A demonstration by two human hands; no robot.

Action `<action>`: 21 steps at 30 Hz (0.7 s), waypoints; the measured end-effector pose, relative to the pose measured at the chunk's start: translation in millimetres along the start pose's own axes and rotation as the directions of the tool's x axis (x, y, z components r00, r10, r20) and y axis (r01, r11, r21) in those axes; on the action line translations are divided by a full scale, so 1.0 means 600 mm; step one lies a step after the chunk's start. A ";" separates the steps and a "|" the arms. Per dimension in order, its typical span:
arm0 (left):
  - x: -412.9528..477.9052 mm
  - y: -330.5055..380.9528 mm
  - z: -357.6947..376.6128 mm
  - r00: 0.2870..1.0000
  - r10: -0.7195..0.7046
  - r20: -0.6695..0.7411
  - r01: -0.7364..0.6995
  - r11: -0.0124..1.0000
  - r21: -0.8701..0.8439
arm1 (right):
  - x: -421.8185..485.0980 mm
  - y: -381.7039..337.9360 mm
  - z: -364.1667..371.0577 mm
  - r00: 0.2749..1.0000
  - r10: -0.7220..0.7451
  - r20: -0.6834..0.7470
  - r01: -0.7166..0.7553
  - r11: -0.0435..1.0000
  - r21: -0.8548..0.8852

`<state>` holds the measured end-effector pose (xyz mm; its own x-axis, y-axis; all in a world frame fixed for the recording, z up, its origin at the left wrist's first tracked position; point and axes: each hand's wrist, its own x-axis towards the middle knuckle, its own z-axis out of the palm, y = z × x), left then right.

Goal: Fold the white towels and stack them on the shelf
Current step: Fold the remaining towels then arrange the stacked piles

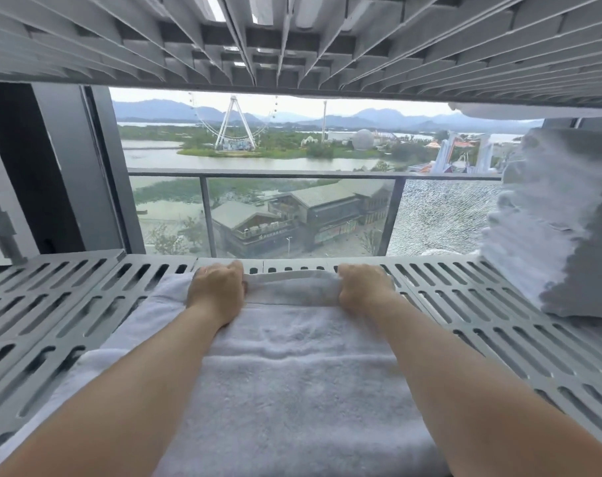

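Slotted grey shelf (51, 304) across view, left to right. Left grip (216, 291) near back rim: fingers curled, pinching far hem of towel (292, 356). Towel spread flat mid-shelf, running from back rim toward camera, beneath both forearms. Hem stretched straight between grips, slightly lifted off slats. Right grip (364, 286) level with left: fingers curled, clutching same hem. Far right on shelf: stack (547, 228) of folded white towels, apart from spread towel. Behind: railing (292, 173), cracked pane (440, 215) at right.
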<state>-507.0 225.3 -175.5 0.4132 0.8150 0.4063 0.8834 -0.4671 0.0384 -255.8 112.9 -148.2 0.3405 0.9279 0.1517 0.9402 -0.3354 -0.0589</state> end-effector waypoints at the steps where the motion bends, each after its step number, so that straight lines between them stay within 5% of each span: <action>1: 0.000 0.000 -0.003 0.999 0.031 -0.044 -0.030 0.999 0.020 | -0.008 0.001 -0.002 0.998 0.012 -0.067 -0.011 1.000 0.016; 7: -0.025 -0.006 -0.063 0.968 0.075 -0.241 -0.090 0.995 -0.050 | -0.060 0.009 -0.039 0.975 0.044 -0.217 -0.044 0.999 0.007; 17: -0.192 -0.007 -0.199 0.773 0.460 -0.437 -0.342 0.882 0.323 | -0.230 0.046 -0.083 0.879 -0.099 -0.466 0.108 0.994 -0.008; 21: -0.306 0.004 -0.215 0.823 0.446 -0.351 -0.365 0.889 0.276 | -0.331 0.059 -0.068 0.868 -0.175 -0.464 0.169 0.984 -0.055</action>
<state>-609.4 30.3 -132.4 0.6570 0.3423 0.6717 0.6960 -0.6178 -0.3659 -289.8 -90.2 -140.4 0.1333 0.7888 0.6000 0.9830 -0.1825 0.0216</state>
